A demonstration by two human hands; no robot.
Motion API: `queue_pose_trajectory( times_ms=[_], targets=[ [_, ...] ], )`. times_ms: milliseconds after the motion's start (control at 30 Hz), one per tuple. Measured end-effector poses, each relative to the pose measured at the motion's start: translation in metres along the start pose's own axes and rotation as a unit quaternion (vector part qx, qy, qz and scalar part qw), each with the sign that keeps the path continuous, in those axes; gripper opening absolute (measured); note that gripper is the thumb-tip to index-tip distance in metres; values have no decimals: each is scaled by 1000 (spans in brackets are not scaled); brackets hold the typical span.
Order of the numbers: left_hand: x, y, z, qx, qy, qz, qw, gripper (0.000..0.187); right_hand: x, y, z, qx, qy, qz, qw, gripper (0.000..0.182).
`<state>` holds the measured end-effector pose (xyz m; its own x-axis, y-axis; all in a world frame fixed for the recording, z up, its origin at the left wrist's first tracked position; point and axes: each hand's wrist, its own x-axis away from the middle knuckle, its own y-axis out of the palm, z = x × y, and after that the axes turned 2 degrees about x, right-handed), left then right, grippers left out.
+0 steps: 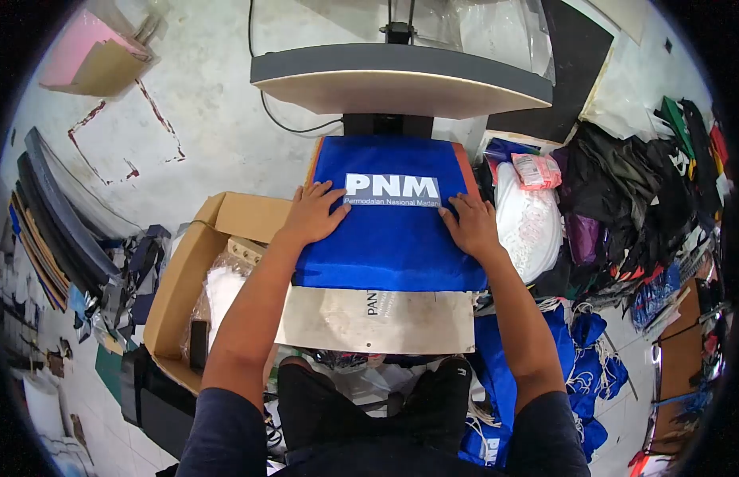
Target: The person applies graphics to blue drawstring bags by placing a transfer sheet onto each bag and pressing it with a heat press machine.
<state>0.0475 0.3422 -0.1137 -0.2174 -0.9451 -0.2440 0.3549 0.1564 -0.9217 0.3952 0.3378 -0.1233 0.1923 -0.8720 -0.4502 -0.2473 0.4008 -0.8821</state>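
Note:
A blue cloth piece [385, 254] lies spread over the lower bed of a heat press, with orange edging [467, 171] showing along its sides. White print reading "PNM" [392, 186] with smaller text beneath runs across its upper part. My left hand [312, 213] rests flat on the cloth, fingers spread, fingertips by the print's left end. Opposite it, my right hand [473, 222] lies flat with its fingertips at the print's right end. Neither hand grips anything. Above the cloth hangs the raised upper plate [401, 87] of the press, well apart from both hands.
A pale board [385, 322] juts toward me below the cloth. To the left stands an open cardboard box [175, 294]. Dark garments [616, 175] and a white round bundle [528, 226] are heaped at right. Blue drawstring bags [596, 374] lie lower right.

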Motion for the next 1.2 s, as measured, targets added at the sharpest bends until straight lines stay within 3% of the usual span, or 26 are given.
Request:
queue_pose_trajectory(
  times_ms=[300,500,833,1200],
  targets=[
    [3,3,-6,17,24,18,999,49,8,-8,-2,-12,-4,-16,1000,45],
    [12,-4,-7,28,52,18,998,46,8,-8,-8,-20,-52,32,998,43],
    [14,-2,-9,18,46,-14,999,44,5,-13,-4,-28,-34,-52,998,43],
    [18,-11,-5,43,65,7,997,39,8,-10,0,-30,-42,-58,997,45]
  ],
)
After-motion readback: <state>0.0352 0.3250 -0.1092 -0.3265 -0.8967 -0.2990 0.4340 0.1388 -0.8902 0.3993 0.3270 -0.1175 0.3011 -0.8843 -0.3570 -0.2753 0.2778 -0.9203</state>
